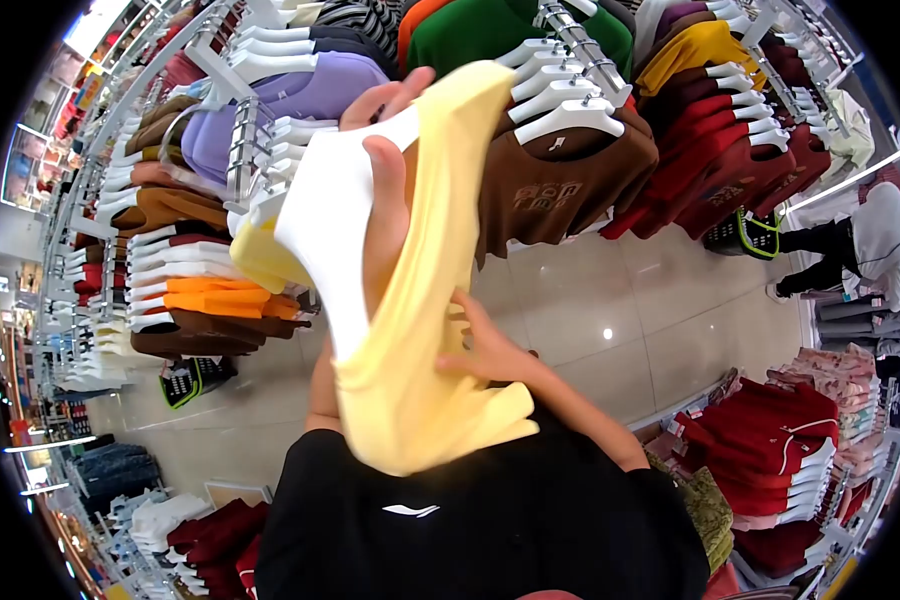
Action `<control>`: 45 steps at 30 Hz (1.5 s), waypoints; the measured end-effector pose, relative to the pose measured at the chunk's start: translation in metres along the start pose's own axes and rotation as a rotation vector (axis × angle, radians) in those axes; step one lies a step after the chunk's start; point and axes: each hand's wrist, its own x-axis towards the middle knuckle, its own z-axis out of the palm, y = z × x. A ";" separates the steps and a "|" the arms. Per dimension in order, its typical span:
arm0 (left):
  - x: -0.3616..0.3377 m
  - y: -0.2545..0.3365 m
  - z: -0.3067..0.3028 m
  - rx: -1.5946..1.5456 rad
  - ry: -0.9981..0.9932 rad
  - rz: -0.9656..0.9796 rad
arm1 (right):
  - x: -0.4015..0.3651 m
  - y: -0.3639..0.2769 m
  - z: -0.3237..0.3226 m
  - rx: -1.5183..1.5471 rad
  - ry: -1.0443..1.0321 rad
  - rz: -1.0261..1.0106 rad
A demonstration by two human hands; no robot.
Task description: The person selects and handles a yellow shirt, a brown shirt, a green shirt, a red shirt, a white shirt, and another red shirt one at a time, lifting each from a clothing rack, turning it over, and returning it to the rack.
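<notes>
A pale yellow shirt (420, 300) hangs tilted in front of my chest on a white hanger (325, 220), its lower part blurred by motion. My left hand (385, 215) is closed around the hanger, with the thumb on the near side and fingertips showing beyond it. Against the right side of the shirt, my right hand (490, 345) pinches the fabric between thumb and fingers. The hanger's hook cannot be made out.
Brown sweaters (560, 185) hang on a rail ahead, with purple shirts (310, 85) to their left and red tops (740, 150) to their right. A black-green basket (198, 380) stands on the tiled floor (580, 310). Another person (865, 245) stands at far right.
</notes>
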 end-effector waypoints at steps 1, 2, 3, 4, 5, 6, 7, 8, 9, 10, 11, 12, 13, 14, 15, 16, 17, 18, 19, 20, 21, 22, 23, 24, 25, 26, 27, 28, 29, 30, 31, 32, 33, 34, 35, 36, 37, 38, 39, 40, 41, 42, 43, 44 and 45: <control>0.001 -0.003 0.002 -0.257 -0.059 -0.105 | 0.005 -0.002 0.002 -0.036 0.036 -0.006; 0.003 -0.004 0.004 -0.514 -0.120 -0.208 | 0.008 -0.001 0.001 -0.066 0.085 -0.035; 0.003 -0.006 0.004 -0.585 -0.197 -0.242 | 0.010 0.000 -0.003 -0.058 0.163 -0.051; 0.002 -0.008 0.003 -0.657 -0.276 -0.276 | 0.010 0.002 -0.011 -0.051 0.242 -0.066; 0.001 -0.010 0.003 -0.728 -0.355 -0.308 | 0.008 0.004 -0.022 -0.044 0.320 -0.081; 0.001 -0.009 0.004 -0.737 -0.427 -0.319 | 0.004 0.018 -0.040 -0.035 0.462 -0.086; 0.000 -0.009 0.004 -0.745 -0.499 -0.329 | -0.005 0.033 -0.061 -0.026 0.605 -0.089; -0.002 -0.008 0.005 -0.754 -0.570 -0.340 | -0.019 0.032 -0.081 0.059 0.798 -0.113; -0.005 -0.008 0.007 -0.763 -0.642 -0.351 | -0.033 0.030 -0.099 0.146 0.993 -0.136; -0.010 -0.006 0.011 -0.734 -0.648 -0.385 | -0.038 0.033 -0.115 0.019 1.128 -0.269; -0.016 -0.003 0.016 -0.676 -0.660 -0.415 | -0.043 0.035 -0.131 -0.114 1.264 -0.405; -0.020 0.001 0.022 -0.618 -0.674 -0.445 | -0.057 0.035 -0.147 -0.162 1.127 -0.244; -0.022 -0.001 0.028 -0.609 -0.694 -0.467 | -0.068 0.023 -0.155 -0.205 0.991 -0.084; -0.023 -0.002 0.034 -0.599 -0.714 -0.489 | -0.072 0.014 -0.152 -0.003 0.925 0.021; -0.022 -0.005 0.041 -0.597 -0.710 -0.506 | -0.075 0.023 -0.152 0.041 0.821 0.035; -0.021 -0.007 0.047 -0.594 -0.706 -0.523 | -0.076 0.037 -0.151 0.087 0.714 0.048; -0.016 -0.010 0.053 -0.584 -0.684 -0.542 | -0.078 0.050 -0.150 0.133 0.602 0.060; -0.011 -0.021 0.052 -0.586 -0.697 -0.550 | -0.076 0.049 -0.140 0.189 0.483 0.098; -0.003 -0.010 0.059 -0.542 -0.639 -0.590 | -0.079 0.058 -0.132 0.270 0.373 0.095; 0.002 -0.021 0.060 -0.624 -0.611 -0.607 | -0.081 0.066 -0.123 0.348 0.263 0.100; 0.007 -0.033 0.061 -0.706 -0.583 -0.622 | -0.084 0.094 -0.114 0.450 0.164 0.062; 0.014 -0.041 0.066 -0.762 -0.563 -0.643 | -0.087 0.101 -0.106 0.548 0.063 0.022; 0.018 -0.043 0.069 -0.778 -0.553 -0.657 | -0.095 0.106 -0.101 0.521 0.065 0.056; 0.022 -0.045 0.073 -0.787 -0.545 -0.667 | -0.100 0.091 -0.095 0.493 0.068 0.089; 0.024 -0.046 0.076 -0.787 -0.546 -0.674 | -0.105 0.082 -0.090 0.467 0.072 0.122; 0.026 -0.045 0.080 -0.779 -0.552 -0.681 | -0.110 0.083 -0.089 0.443 0.107 0.161; 0.027 -0.045 0.083 -0.768 -0.555 -0.684 | -0.114 0.084 -0.090 0.440 0.112 0.177; 0.028 -0.044 0.086 -0.750 -0.560 -0.686 | -0.117 0.085 -0.092 0.435 0.116 0.192; 0.028 -0.045 0.088 -0.735 -0.563 -0.681 | -0.120 0.085 -0.094 0.430 0.120 0.207; 0.029 -0.046 0.092 -0.713 -0.567 -0.678 | -0.122 0.084 -0.095 0.436 0.141 0.211; 0.029 -0.046 0.094 -0.685 -0.575 -0.669 | -0.124 0.082 -0.097 0.441 0.161 0.214; 0.029 -0.046 0.096 -0.643 -0.587 -0.657 | -0.126 0.080 -0.099 0.446 0.180 0.216; 0.028 -0.045 0.099 -0.598 -0.596 -0.644 | -0.126 0.078 -0.098 0.469 0.247 0.203; 0.026 -0.044 0.102 -0.520 -0.612 -0.622 | -0.125 0.075 -0.097 0.488 0.315 0.188; 0.024 -0.044 0.106 -0.413 -0.634 -0.589 | -0.125 0.072 -0.099 0.505 0.383 0.171; 0.019 -0.047 0.111 -0.251 -0.667 -0.510 | -0.126 0.075 -0.103 0.461 0.426 0.224; 0.015 -0.051 0.117 -0.049 -0.708 -0.388 | -0.128 0.080 -0.106 0.417 0.467 0.280; 0.016 -0.066 0.123 0.235 -0.764 -0.159 | -0.130 0.085 -0.109 0.374 0.505 0.337; 0.005 -0.068 0.136 0.279 -0.711 -0.026 | -0.133 0.084 -0.112 0.332 0.568 0.333; 0.000 -0.075 0.145 0.335 -0.721 0.052 | -0.136 0.084 -0.114 0.291 0.628 0.329; -0.004 -0.080 0.153 0.392 -0.730 0.127 | -0.139 0.085 -0.114 0.253 0.686 0.326; -0.008 -0.078 0.163 0.469 -0.729 0.198 | -0.141 0.098 -0.118 0.253 0.717 0.294; -0.011 -0.077 0.172 0.547 -0.726 0.269 | -0.146 0.106 -0.118 0.244 0.737 0.226; -0.009 -0.086 0.180 0.548 -0.746 0.454 | -0.153 0.113 -0.118 0.237 0.757 0.160; -0.013 -0.091 0.193 0.600 -0.629 0.550 | -0.159 0.115 -0.120 0.231 0.777 0.093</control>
